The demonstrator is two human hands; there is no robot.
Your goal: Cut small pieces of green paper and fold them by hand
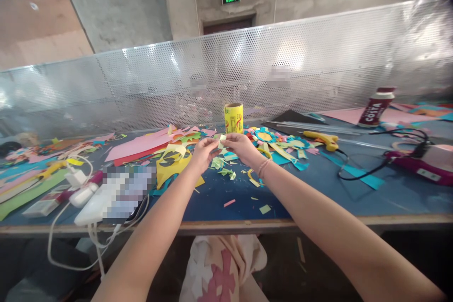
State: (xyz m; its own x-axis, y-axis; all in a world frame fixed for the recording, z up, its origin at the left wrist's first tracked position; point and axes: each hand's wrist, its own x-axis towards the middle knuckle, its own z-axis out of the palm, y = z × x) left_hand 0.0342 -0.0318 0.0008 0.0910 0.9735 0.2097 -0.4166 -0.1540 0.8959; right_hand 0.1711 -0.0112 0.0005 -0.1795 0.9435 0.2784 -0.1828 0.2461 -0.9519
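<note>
My left hand (202,153) and my right hand (238,145) meet above the blue table (226,193), fingers pinched together on a small pale green piece of paper (221,141). Both arms reach forward from the near edge. Below the hands lie small green paper scraps (222,167) and a cut yellow sheet (175,160). A yellow roll (233,117) stands upright just behind the hands. A colourful paper flower shape (272,139) lies to the right of my right hand.
Pink and red sheets (141,146) lie at the left. A yellow glue gun (323,139) with a black cable, a brown bottle (375,106), and a pink device (424,163) are at the right. White chargers and cables (88,198) sit near the left edge. A perforated metal screen (247,71) backs the table.
</note>
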